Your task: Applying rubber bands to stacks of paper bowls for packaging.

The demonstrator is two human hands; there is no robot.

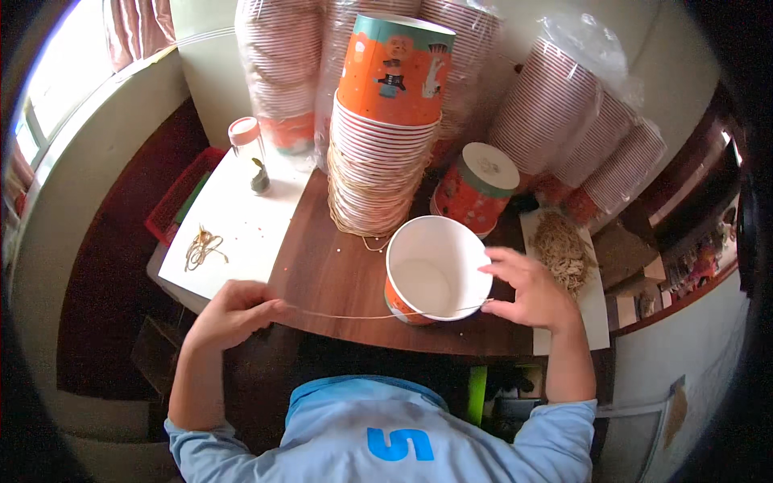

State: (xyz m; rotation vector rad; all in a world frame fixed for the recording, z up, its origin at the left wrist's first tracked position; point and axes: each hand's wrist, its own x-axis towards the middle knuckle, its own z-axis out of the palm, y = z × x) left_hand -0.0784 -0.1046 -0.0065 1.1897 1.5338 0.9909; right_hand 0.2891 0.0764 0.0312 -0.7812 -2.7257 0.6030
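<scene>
A white-lined paper bucket [425, 278] with an orange printed outside stands open near the table's front edge, its mouth tilted toward me. My left hand [237, 312], left of the bucket, pinches one end of a thin tan cord [346, 317] between thumb and fingers. The cord runs nearly level across the bucket's near side to my right hand [527, 290]. That hand is at the bucket's right rim, fingers on the upper part and thumb lower down by the cord. Whether the cord goes through the bucket wall there, I cannot tell.
Behind stands a tall stack of paper buckets [394, 76] with cords hanging round it. An upturned bucket [475, 189] is beside it. A heap of cords [561, 253] lies right, a small cord bundle [205, 248] left, near a pink-lidded jar [248, 141]. Bagged bucket stacks [547, 105] line the wall.
</scene>
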